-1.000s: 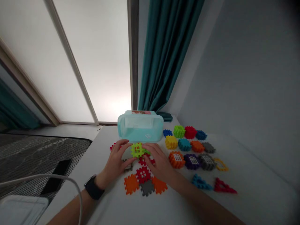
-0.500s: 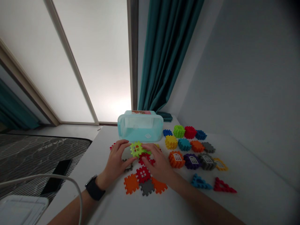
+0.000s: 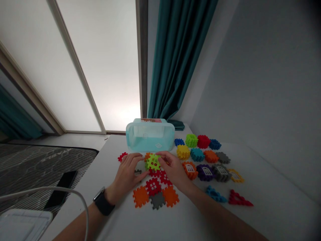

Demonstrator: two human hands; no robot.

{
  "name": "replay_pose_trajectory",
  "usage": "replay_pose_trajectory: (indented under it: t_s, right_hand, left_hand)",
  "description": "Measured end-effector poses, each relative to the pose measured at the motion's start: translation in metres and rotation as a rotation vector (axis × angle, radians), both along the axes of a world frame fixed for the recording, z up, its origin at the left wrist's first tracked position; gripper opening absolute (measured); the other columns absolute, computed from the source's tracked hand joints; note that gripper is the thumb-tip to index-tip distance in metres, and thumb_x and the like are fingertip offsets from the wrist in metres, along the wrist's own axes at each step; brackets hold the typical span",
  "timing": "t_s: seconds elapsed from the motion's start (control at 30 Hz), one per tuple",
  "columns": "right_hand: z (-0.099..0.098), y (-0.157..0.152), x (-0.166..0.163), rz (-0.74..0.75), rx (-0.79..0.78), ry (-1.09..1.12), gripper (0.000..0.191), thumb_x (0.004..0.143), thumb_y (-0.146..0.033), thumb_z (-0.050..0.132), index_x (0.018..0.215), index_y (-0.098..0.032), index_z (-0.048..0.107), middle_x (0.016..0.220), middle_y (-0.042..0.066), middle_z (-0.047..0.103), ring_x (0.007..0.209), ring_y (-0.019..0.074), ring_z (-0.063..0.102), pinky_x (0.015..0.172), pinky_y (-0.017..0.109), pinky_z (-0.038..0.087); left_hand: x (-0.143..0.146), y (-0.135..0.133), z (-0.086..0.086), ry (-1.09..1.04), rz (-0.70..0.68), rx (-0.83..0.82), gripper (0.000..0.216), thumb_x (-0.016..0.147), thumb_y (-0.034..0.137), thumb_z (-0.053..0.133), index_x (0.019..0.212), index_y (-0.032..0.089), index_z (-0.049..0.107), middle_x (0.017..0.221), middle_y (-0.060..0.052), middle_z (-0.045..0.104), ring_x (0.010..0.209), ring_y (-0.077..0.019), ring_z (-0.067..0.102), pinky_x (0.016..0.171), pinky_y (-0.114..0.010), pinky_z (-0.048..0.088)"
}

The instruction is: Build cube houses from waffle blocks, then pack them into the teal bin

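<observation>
A lime green waffle tile (image 3: 153, 162) stands upright between my two hands. My left hand (image 3: 129, 170), with a dark watch on its wrist, pinches the tile's left side. Fingers of my right hand (image 3: 175, 170) close on its right side. Below the tile lies a flat joined patch of red, orange and grey tiles (image 3: 155, 192) on the white table (image 3: 263, 201). A small grey tile (image 3: 137, 172) shows under my left hand. An orange tile (image 3: 147, 156) peeks out behind the green one.
A pale blue plastic box (image 3: 149, 136) lies on its side behind the hands. Stacks of coloured tiles (image 3: 198, 150) and two triangle pieces (image 3: 229, 197) sit to the right. A red tile (image 3: 122, 156), a black phone (image 3: 61, 189) and a white cable (image 3: 50, 190) are at left.
Both hands have carried the green tile a little to the right. The red tile at the left and an orange tile behind are now uncovered.
</observation>
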State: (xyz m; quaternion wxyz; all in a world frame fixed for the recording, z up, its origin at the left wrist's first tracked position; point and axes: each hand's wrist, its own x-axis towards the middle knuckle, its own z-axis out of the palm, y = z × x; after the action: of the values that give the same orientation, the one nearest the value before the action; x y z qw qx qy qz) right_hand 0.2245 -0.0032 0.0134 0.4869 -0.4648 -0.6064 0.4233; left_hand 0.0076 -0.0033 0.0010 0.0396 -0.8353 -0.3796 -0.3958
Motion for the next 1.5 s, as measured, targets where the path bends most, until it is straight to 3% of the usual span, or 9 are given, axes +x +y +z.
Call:
replay_pose_trajectory:
  t_s: [0.13,0.43,0.53,0.67,0.77,0.97,1.5]
  right_hand:
    - [0.006,-0.002,0.004,0.004,0.037,-0.133,0.023,0.088,-0.03,0.056,0.103,-0.021,0.071,0.094,0.004,0.073,0.087,0.0204,0.067,0.08,0.034,0.052]
    - [0.008,-0.008,0.001,0.086,0.132,-0.211,0.02,0.093,-0.024,0.053,0.105,-0.023,0.069,0.098,0.003,0.073,0.09,0.0193,0.068,0.084,0.036,0.056]
    - [0.009,-0.008,0.005,0.078,0.33,-0.317,0.022,0.094,-0.022,0.054,0.114,-0.024,0.064,0.108,0.006,0.07,0.099,0.0213,0.067,0.089,0.039,0.057]
    - [0.01,-0.005,0.017,0.081,0.738,-0.583,0.034,0.094,-0.023,0.06,0.128,-0.024,0.057,0.124,0.012,0.064,0.118,0.0273,0.06,0.101,0.047,0.052]
    - [0.009,-0.003,0.022,0.089,0.874,-0.69,0.036,0.094,-0.025,0.063,0.13,-0.023,0.056,0.124,0.013,0.065,0.116,0.0283,0.061,0.099,0.049,0.054]
    - [0.011,-0.005,0.019,0.106,0.934,-0.661,0.022,0.097,-0.017,0.057,0.118,-0.022,0.06,0.109,0.011,0.069,0.105,0.024,0.065,0.092,0.043,0.057]
    - [0.014,-0.007,0.018,0.097,0.914,-0.634,0.019,0.096,-0.019,0.058,0.114,-0.024,0.061,0.108,0.01,0.069,0.102,0.0239,0.066,0.088,0.042,0.057]
  left_hand:
    - [-0.002,-0.001,0.003,0.037,-0.013,-0.028,0.051,0.09,0.047,0.066,0.134,0.022,0.055,0.122,-0.013,0.062,0.112,-0.0282,0.061,0.096,-0.044,0.051]
    - [-0.005,-0.001,0.001,0.039,-0.093,-0.06,0.049,0.091,0.048,0.066,0.135,0.027,0.058,0.125,-0.013,0.059,0.114,-0.0285,0.06,0.097,-0.045,0.052]
    - [-0.005,0.0,0.002,-0.027,-0.076,-0.107,0.046,0.092,0.049,0.065,0.133,0.028,0.059,0.127,-0.012,0.056,0.11,-0.0274,0.06,0.095,-0.046,0.053]
    - [-0.007,0.001,0.004,-0.135,-0.056,-0.169,0.043,0.092,0.045,0.066,0.131,0.028,0.059,0.129,-0.012,0.053,0.11,-0.0267,0.06,0.097,-0.047,0.053]
    - [-0.007,0.001,0.004,-0.181,-0.066,-0.197,0.041,0.091,0.042,0.068,0.129,0.027,0.06,0.13,-0.012,0.053,0.111,-0.0265,0.06,0.098,-0.046,0.053]
    - [-0.005,-0.001,0.005,-0.213,-0.087,-0.236,0.041,0.09,0.037,0.07,0.128,0.027,0.06,0.13,-0.012,0.052,0.114,-0.0266,0.059,0.1,-0.046,0.052]
    - [-0.004,-0.001,0.004,-0.195,-0.099,-0.272,0.046,0.088,0.033,0.071,0.131,0.027,0.057,0.127,-0.01,0.055,0.117,-0.0275,0.058,0.1,-0.046,0.052]
